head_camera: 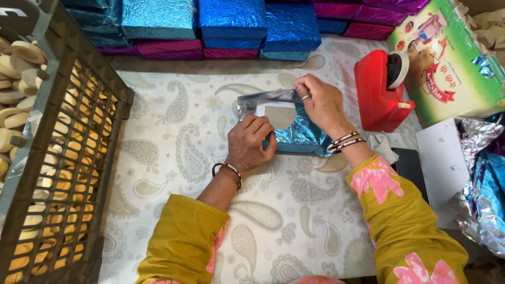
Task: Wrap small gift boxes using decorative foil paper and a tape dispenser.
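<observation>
A small flat box half wrapped in shiny blue foil paper (pixel 294 131) lies on the paisley cloth (pixel 184 152) in the middle. Its bare cardboard top still shows between the foil flaps. My left hand (pixel 251 143) presses down on the near left side of the foil. My right hand (pixel 321 102) pinches and folds the foil at the far right edge of the box. Both wrists wear bead bracelets, and yellow flowered sleeves cover my arms.
A red tape dispenser (pixel 380 89) stands right of my right hand. Stacked blue and magenta wrapped boxes (pixel 231 26) line the far edge. A dark plastic crate (pixel 68 158) sits at left, round biscuits (pixel 16 79) beside it. A green carton (pixel 452 63) and loose foil sheets (pixel 484 184) are at right.
</observation>
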